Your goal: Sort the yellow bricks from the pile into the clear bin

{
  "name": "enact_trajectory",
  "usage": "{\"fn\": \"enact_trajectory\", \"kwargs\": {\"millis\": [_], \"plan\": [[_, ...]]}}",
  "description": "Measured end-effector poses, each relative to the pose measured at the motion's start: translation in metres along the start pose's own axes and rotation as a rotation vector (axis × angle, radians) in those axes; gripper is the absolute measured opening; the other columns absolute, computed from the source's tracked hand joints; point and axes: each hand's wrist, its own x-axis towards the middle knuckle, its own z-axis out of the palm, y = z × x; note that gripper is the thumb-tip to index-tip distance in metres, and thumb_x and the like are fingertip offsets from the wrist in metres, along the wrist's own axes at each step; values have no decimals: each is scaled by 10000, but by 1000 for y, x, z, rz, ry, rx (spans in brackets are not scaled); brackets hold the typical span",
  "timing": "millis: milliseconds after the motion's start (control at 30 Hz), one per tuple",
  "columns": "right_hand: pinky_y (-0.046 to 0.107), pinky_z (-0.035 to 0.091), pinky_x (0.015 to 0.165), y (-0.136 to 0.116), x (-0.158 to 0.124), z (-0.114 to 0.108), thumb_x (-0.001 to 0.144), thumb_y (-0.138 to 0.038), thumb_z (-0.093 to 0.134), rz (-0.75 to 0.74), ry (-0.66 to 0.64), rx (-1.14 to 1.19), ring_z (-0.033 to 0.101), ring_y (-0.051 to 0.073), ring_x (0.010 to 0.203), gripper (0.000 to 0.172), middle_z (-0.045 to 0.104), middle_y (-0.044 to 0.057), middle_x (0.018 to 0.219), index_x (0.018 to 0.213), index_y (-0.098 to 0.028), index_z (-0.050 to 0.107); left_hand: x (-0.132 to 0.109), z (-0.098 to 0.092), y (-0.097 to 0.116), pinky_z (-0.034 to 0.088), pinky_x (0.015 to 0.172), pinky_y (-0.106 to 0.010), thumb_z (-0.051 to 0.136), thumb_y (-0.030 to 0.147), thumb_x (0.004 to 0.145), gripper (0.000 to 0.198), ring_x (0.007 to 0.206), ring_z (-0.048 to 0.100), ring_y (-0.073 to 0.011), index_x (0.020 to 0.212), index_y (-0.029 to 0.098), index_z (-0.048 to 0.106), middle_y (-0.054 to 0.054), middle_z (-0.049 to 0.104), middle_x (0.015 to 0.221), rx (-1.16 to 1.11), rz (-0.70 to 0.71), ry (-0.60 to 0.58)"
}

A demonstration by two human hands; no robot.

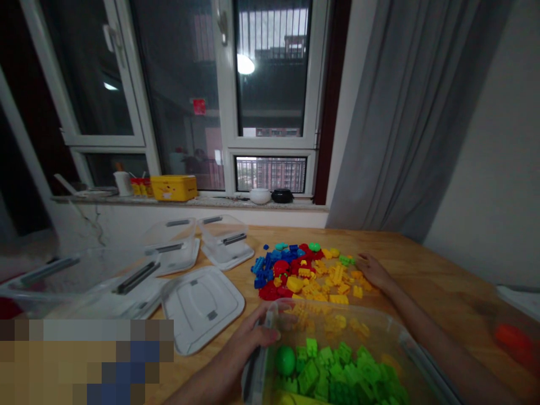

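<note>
My left hand (pixel 260 327) is closed on the left rim of a clear plastic storage box (pixel 255 371), thumb inside the wall. Inside the box lie many green building blocks (pixel 324 365) and a green ball (pixel 286 360). My right hand (pixel 372 270) reaches past the box to the right edge of a loose block pile, fingers apart and nothing visible in them. Closest to its fingertips is a green block (pixel 347 260). Yellow blocks (pixel 335 275), red blocks (pixel 280 270) and blue blocks (pixel 262 273) make up most of the pile.
At the left stand clear boxes (pixel 221 228) on white lids, and a large clear box (pixel 84 281). A loose white lid (pixel 205 306) lies flat nearer me. A blurred red-orange thing (pixel 512 340) is at the far right. The windowsill holds a yellow box (pixel 174 188).
</note>
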Motion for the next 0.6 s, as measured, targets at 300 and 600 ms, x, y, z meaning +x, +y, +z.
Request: {"fn": "enact_trajectory", "kwargs": {"millis": [300,600], "plan": [[483,401,1213,24,4,14,941,-339,531,15,-110,-103,632,342,1341,542,692,138,1430,1458,-191,601,-3,4,5,528,980,-456,687,278,784,594,1248,662,-363,1377,260,650,-95,714,1387,14,-16,0],[428,416,1207,37,10,20,955,-261,534,-31,-115,-84,612,291,1363,451,654,150,1475,1381,-164,643,1,-4,-1,518,1012,-437,683,265,784,602,1272,654,-346,1385,258,652,-75,718,1379,37,8,-19]]}}
